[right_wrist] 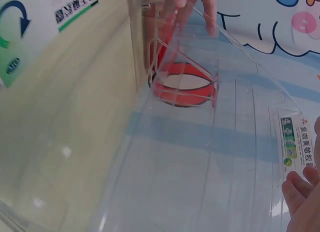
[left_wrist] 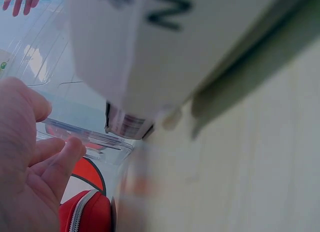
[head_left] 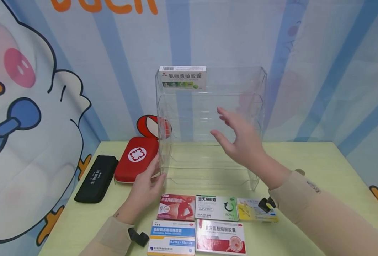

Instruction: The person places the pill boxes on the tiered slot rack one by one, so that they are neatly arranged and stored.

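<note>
A clear plastic tiered display rack stands upright on the table. One white-and-green medicine box sits at the left end of its top tier. My left hand grips the rack's lower left side edge, its thumb at the front and fingers along the outside. Raised before the rack's right half, my right hand is empty with fingers spread. In front of the rack lie a red box, a green-and-white box, a yellow box, a blue-and-white box and a red-and-white box.
Left of the rack are a red zippered first-aid case and a black zippered case. A cartoon-printed cloth backdrop hangs behind the pale yellow table. My right sleeve's wrist camera partly covers the yellow box.
</note>
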A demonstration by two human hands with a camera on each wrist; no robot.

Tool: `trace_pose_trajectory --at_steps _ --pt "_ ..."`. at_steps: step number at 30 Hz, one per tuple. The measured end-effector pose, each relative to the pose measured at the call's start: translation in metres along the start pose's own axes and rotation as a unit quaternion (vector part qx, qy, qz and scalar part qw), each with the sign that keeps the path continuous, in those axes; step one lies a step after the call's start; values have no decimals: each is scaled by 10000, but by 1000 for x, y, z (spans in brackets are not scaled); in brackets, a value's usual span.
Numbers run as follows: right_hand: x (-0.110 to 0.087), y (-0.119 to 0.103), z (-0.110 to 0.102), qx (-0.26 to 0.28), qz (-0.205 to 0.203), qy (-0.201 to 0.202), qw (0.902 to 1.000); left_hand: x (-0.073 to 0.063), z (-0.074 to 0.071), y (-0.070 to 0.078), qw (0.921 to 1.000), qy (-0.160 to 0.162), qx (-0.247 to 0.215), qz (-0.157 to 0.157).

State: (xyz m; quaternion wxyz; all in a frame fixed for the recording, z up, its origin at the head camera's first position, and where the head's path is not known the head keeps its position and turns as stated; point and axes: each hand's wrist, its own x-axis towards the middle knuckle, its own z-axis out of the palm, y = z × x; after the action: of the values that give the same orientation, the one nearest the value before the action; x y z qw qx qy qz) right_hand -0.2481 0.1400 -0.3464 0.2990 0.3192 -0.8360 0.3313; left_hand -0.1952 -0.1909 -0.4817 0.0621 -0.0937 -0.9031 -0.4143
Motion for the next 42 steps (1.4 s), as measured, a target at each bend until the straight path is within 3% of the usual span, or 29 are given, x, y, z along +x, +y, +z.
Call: trace_pose_trajectory --at_steps 6,13,19,26,35,42 --pt "-42 -9 2 63 75 -397 9992 0 0 -1 10000 -1 12 5" --pt "-86 -19 2 45 444 -1006 9939 1 0 -1 10000 9 29 44" --pt "-116 -27 -2 60 708 -1351 9883 1 -1 0 10000 7 -9 79" --pt "-146 -31 -6 -143 711 -1676 9832 0 -2 3 10000 -7 -44 69" --pt "-180 -39 -10 -263 1059 -2584 9599 0 -1 2 10000 33 10 89" --pt "-202 -40 -12 -59 1333 -3347 9328 -1 -1 2 10000 12 -20 61"
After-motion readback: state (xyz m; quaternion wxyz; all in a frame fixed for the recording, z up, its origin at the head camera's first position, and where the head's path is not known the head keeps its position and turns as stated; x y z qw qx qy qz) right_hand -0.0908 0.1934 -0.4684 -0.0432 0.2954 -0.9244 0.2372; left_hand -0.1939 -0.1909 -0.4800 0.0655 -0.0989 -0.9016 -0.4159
